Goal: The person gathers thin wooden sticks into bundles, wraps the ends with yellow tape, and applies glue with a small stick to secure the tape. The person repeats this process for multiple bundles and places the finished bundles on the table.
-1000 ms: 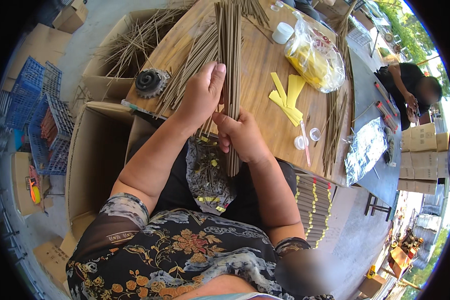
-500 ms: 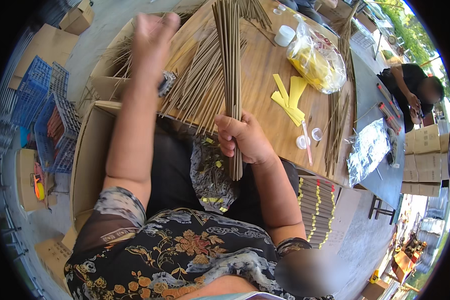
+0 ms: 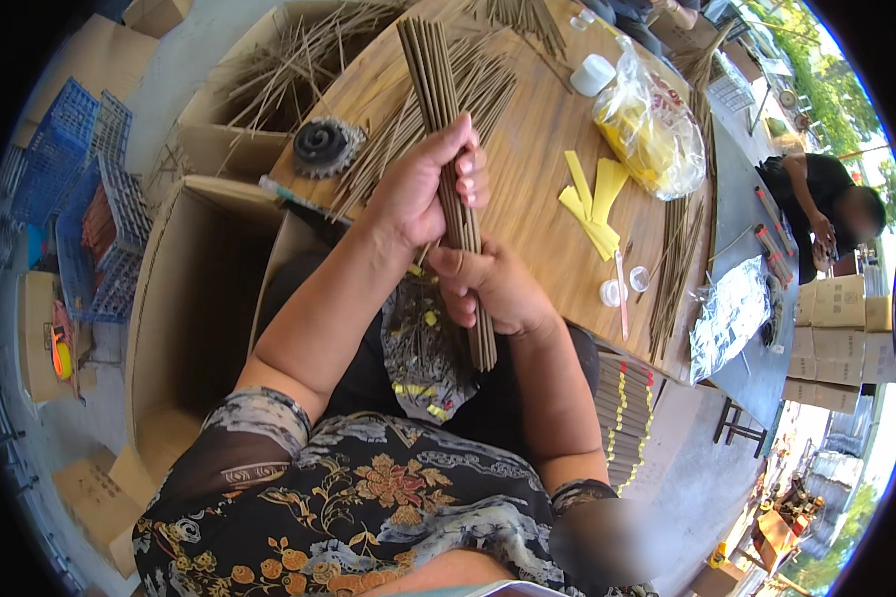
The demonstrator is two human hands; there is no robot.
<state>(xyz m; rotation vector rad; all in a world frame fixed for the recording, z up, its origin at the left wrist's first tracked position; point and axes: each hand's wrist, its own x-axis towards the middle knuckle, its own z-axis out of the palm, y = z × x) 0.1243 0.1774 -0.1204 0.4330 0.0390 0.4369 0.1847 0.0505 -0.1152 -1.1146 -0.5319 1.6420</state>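
The left hand (image 3: 426,189) has fingers wrapped around bundled thin brown sticks (image 3: 431,80). The right hand (image 3: 503,288), fingers curled, clasps them lower.

Matt and dry, the bundle of thin sticks (image 3: 428,75) shows a faintly rough finish, and it's up against a counter (image 3: 543,164) of smooth, grained wood with a soft sheen! Yellow strips (image 3: 604,194) look flat and papery, the clear plastic bag (image 3: 655,124) glints in glossy wrinkles, and the silver sheet (image 3: 732,313) gleams, all crinkles! Dull, matt cardboard for the open box (image 3: 204,249), hard plastic lattice for the blue crates (image 3: 55,154), patterned cloth for the shirt (image 3: 388,483)!
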